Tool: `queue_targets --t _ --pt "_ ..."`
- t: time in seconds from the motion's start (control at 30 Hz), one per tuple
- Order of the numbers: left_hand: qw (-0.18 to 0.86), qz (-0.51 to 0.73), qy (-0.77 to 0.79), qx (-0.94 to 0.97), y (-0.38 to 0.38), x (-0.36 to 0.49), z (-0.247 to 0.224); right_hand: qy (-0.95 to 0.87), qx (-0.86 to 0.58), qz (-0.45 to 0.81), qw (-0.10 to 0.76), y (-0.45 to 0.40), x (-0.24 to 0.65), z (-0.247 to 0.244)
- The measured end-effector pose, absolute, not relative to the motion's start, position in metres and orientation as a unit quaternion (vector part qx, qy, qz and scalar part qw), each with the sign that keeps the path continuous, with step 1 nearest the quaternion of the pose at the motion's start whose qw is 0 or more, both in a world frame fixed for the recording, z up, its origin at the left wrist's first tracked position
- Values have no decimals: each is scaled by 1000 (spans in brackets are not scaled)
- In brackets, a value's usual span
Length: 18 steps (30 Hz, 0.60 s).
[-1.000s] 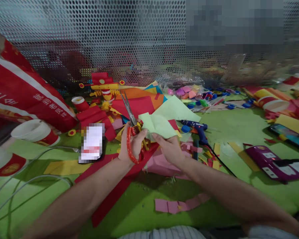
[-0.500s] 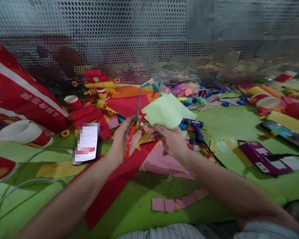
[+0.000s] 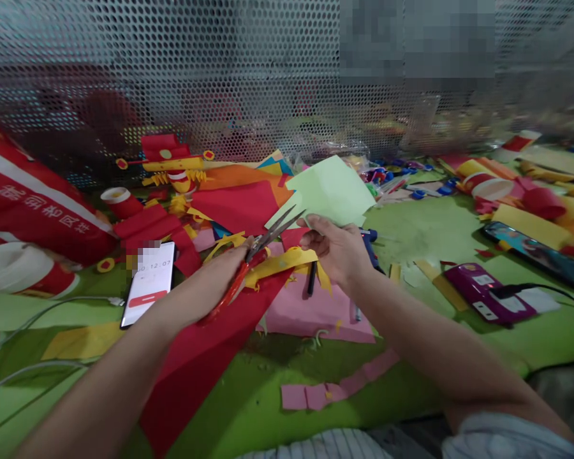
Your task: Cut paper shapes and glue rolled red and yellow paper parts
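Red-handled scissors point(image 3: 234, 280) are gripped in my left hand point(image 3: 215, 277), with their blades parted and pointing up and right. Between the thumb and fingers of my right hand point(image 3: 337, 252) is the lower edge of a pale green paper point(image 3: 337, 188). The blade tips are close to the paper's lower left part; whether they touch it, I cannot tell. Below the hands lie a yellow paper strip point(image 3: 287, 261), a long red sheet point(image 3: 196, 376) and a pink sheet point(image 3: 310, 312) with a black pen point(image 3: 311, 278) on it.
A phone point(image 3: 148, 284) lies to the left, beside a white cable and paper cups point(image 3: 23, 268). A blue glue gun point(image 3: 370, 245) is partly behind my right hand. Further right are a purple power block point(image 3: 488, 293) and another phone point(image 3: 540, 255). A perforated metal screen point(image 3: 220, 64) stands behind.
The scissors have opened and tilted right, towards the green paper. My right hand has raised and turned the paper. The view has shifted slightly, showing the black pen.
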<state>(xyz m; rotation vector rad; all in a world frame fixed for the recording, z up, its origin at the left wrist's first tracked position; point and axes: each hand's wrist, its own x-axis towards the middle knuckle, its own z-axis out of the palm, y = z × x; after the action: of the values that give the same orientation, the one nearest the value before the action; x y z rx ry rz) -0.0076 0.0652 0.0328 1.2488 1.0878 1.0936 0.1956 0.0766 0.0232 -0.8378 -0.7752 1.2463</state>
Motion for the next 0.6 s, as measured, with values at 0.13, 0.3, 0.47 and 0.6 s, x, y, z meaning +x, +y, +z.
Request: queue_targets --t 0.13,0.3,0.47,0.6 --pt "515 430 499 548 67 -9 24 -342 -379 556 656 75 190 19" --pt "474 360 506 624 65 -5 19 -377 -363 570 634 72 186 12" --pt "308 173 516 780 64 -5 21 -389 -364 571 625 70 184 11" --pt "226 111 503 827 63 -4 24 -397 -368 567 621 69 182 13"
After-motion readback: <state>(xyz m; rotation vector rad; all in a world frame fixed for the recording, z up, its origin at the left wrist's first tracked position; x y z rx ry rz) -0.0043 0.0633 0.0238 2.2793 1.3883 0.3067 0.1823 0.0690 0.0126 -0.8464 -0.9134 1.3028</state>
